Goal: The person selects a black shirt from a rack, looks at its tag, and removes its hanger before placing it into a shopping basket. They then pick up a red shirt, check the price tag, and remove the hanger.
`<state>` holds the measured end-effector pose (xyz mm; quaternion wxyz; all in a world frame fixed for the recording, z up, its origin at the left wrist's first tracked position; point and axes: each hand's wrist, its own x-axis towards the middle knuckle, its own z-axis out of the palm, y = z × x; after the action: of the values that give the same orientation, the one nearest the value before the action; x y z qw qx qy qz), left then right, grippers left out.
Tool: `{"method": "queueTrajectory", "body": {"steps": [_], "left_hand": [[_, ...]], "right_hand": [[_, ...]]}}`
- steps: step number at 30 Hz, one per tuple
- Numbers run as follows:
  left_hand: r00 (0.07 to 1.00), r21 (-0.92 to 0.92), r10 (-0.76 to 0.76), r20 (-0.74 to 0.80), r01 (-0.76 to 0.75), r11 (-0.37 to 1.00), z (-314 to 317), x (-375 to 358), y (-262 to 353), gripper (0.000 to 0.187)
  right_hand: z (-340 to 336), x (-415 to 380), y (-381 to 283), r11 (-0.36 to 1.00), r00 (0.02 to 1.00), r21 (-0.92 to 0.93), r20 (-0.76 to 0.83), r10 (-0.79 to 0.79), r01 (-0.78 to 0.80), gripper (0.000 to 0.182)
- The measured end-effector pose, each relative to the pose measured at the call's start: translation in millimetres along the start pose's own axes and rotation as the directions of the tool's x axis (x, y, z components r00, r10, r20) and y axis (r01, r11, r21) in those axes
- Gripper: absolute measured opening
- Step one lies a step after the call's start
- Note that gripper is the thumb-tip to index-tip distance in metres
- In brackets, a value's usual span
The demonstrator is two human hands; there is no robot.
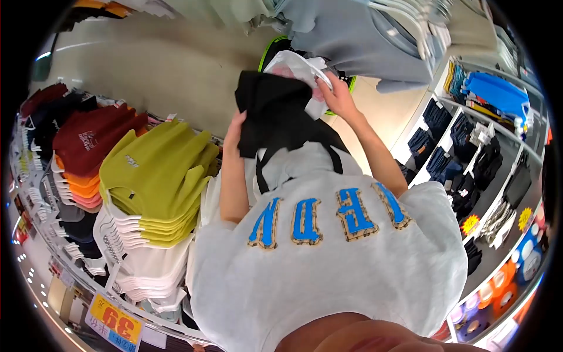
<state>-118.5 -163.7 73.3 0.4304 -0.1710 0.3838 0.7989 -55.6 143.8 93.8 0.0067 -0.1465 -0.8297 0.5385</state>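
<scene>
My left hand [234, 129] is closed on the edge of a folded black garment [272, 111], its kind hidden by the folds. The cloth hangs in front of my chest, slanting toward the bag. My right hand [340, 97] grips the rim of a white plastic bag [293, 66] with pink print. The bag's mouth lies just beyond the garment, and the black cloth overlaps its near side in this view. Behind the bag shows a black item with a bright green edge [264, 53], mostly hidden.
Yellow-green shirts [146, 170], dark red shirts [94, 135] and white garments hang on a rack at left. Grey shirts [358, 41] hang overhead at the far side. Shelves [469, 108] with folded dark clothes stand at right. A price sign [114, 322] sits at lower left.
</scene>
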Motion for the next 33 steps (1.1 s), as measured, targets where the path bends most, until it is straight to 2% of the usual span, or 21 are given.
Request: {"method": "queueTrajectory", "body": {"steps": [2, 3, 4, 5, 6, 7, 8, 9, 10, 11, 12, 13, 14, 16, 20, 23, 27, 29, 30, 32, 33], "left_hand": [[0.999, 0.094, -0.014, 0.050, 0.009, 0.996, 61, -5, 33, 0.051], [0.988, 0.349, -0.103, 0.111, 0.058, 0.935, 73, 2, 39, 0.057], [0.968, 0.584, -0.201, 0.148, 0.078, 0.808, 80, 9, 42, 0.064], [0.963, 0.726, -0.194, 0.188, -0.003, 0.688, 80, 16, 37, 0.064], [0.958, 0.735, -0.205, 0.198, -0.007, 0.678, 86, 17, 35, 0.064], [0.936, 0.805, -0.205, 0.288, -0.120, 0.581, 94, 16, 30, 0.065], [0.903, 0.847, -0.211, 0.374, -0.240, 0.475, 101, 16, 24, 0.065], [0.895, 0.825, -0.125, 0.428, -0.331, 0.459, 108, 15, 14, 0.065], [0.894, 0.830, -0.132, 0.428, -0.332, 0.448, 122, 18, 4, 0.065], [0.894, 0.849, -0.141, 0.425, -0.340, 0.405, 127, 20, 1, 0.059], [0.895, 0.864, -0.148, 0.422, -0.347, 0.363, 131, 22, -2, 0.054], [0.895, 0.848, -0.157, 0.418, -0.322, 0.421, 129, 26, -7, 0.045], [0.806, 0.672, 0.015, 0.592, -0.504, 0.542, 102, 50, -31, 0.040], [0.826, 0.657, -0.010, 0.563, -0.441, 0.611, 104, 72, -38, 0.040], [0.845, 0.645, -0.017, 0.535, -0.395, 0.654, 121, 94, -52, 0.040], [0.845, 0.633, -0.027, 0.534, -0.378, 0.676, 125, 98, -61, 0.041], [0.840, 0.644, -0.061, 0.539, -0.365, 0.673, 130, 95, -66, 0.041], [0.832, 0.658, -0.092, 0.547, -0.360, 0.661, 127, 88, -67, 0.042], [0.827, 0.665, -0.108, 0.552, -0.358, 0.655, 127, 84, -68, 0.042], [0.809, 0.674, -0.139, 0.571, -0.365, 0.642, 133, 82, -70, 0.042], [0.798, 0.676, -0.155, 0.582, -0.368, 0.638, 136, 82, -70, 0.042]], "right_hand": [[-21, -11, -44, 0.989, 0.997, 0.133, -0.060, -0.051, 0.059, 0.019], [-26, -16, -47, 0.952, 0.998, 0.303, -0.023, 0.063, -0.053, 0.019], [-33, -22, -52, 0.950, 0.997, 0.309, -0.048, 0.065, -0.047, 0.019], [-42, -26, -58, 0.889, 0.995, 0.446, 0.039, 0.091, -0.099, 0.020], [-50, -31, -66, 0.807, 0.985, 0.568, 0.134, 0.105, -0.163, 0.020], [-53, -38, -87, 0.896, 0.989, 0.419, 0.079, 0.126, -0.147, 0.021], [-50, -44, -94, 0.896, 0.990, 0.422, 0.066, 0.124, -0.140, 0.021], [-47, -48, -98, 0.974, 0.997, 0.219, 0.035, -0.064, 0.055, 0.022], [-51, -52, -104, 0.969, 0.968, 0.008, 0.045, -0.246, 0.246, 0.023], [-46, -59, -116, 0.974, 0.967, 0.032, 0.118, -0.226, 0.224, 0.026], [-42, -66, -130, 0.973, 0.961, -0.084, 0.196, -0.195, 0.215, 0.027], [-33, -75, -136, 0.960, 0.957, -0.155, 0.212, -0.197, 0.232, 0.028], [-25, -81, -139, 0.941, 0.953, -0.228, 0.228, -0.198, 0.250, 0.029], [-14, -93, -146, 0.924, 0.928, -0.189, 0.239, -0.284, 0.332, 0.029], [-37, -110, -167, 0.910, 0.928, -0.198, 0.160, -0.336, 0.364, 0.031], [-52, -115, -172, 0.953, 0.965, -0.153, 0.087, -0.249, 0.260, 0.035], [-57, -122, -166, 0.954, 0.965, -0.150, 0.080, -0.249, 0.259, 0.033], [-51, -130, -165, 0.929, 0.928, -0.066, 0.114, -0.355, 0.364, 0.030], [-49, -132, -169, 0.930, 0.929, -0.067, 0.112, -0.352, 0.361, 0.030], [-56, -132, -175, 0.952, 0.940, 0.156, 0.180, -0.291, 0.264, 0.029], [-59, -132, -179, 0.952, 0.939, 0.155, 0.184, -0.289, 0.263, 0.029]]}}
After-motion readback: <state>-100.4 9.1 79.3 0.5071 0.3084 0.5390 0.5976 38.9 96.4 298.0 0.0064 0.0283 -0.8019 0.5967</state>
